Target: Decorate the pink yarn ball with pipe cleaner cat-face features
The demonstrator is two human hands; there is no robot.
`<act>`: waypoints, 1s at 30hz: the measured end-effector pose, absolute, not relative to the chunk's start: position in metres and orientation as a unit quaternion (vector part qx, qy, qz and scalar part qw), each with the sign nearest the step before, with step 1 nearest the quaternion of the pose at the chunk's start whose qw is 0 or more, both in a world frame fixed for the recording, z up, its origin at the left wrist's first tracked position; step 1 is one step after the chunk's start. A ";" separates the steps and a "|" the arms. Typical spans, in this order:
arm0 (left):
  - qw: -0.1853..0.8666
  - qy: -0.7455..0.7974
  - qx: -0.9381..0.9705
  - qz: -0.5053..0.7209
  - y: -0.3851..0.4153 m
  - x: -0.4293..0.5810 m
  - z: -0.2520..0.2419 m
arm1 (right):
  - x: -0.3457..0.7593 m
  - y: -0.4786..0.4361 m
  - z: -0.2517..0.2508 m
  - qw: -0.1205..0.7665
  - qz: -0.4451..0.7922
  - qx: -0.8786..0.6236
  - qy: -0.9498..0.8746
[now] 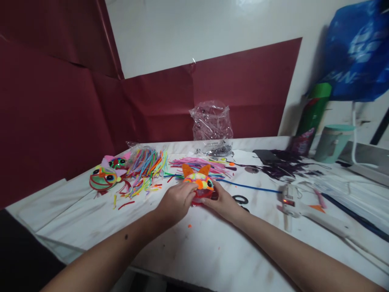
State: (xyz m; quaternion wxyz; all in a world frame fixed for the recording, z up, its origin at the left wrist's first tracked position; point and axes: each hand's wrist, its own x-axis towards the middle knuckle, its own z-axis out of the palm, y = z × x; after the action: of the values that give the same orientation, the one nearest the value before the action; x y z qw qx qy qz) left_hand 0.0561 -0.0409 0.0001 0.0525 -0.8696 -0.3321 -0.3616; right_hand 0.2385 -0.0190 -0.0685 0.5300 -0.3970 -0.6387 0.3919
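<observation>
Pale marbled tabletop (194, 253) spreads toward maroon sheeting (240, 97) on the wall, its near edge dropping into shadow. Close to the middle of it, the orange-eared craft (199, 178) is between both hands. The left hand (176, 200) has its fingers bent in and pressed against the craft's front; the right hand (224, 202) grips the opposite side, thumb along the lower edge.

Two pointed orange ears (204, 169) rise above a band of yellow, white and orange; an orange nose (199, 184) sits in front, next to a round black eye (209, 183), and the lower part is glossy, see-through red. Fingers cover the craft's left side, so a second eye can't be made out, and the right fingertips are hidden behind it.

Just beyond the right wrist, a black loop (240, 196) is partly blocked by the arm. Farther back, pink strips (209, 164) lie partly behind the ears, their ends hard to separate.
</observation>
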 end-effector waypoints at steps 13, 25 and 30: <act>0.166 -0.310 -0.802 -0.483 -0.040 0.059 -0.025 | 0.248 -0.048 -0.022 0.570 0.258 -0.458 -0.632; 0.126 -0.306 -0.810 -0.484 -0.052 0.070 -0.034 | 0.225 -0.066 -0.034 0.494 0.292 -0.412 -0.708; 0.067 -0.342 -0.782 -0.516 -0.057 0.078 -0.032 | 0.224 -0.068 -0.032 0.492 0.294 -0.411 -0.709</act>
State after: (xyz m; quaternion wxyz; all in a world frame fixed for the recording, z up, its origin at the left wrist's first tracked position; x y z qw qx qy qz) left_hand 0.0776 -0.0570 -0.0324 0.0666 -0.7823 -0.3423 -0.5161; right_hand 0.2242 -0.0684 -0.0323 0.4919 -0.4112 -0.7088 0.2943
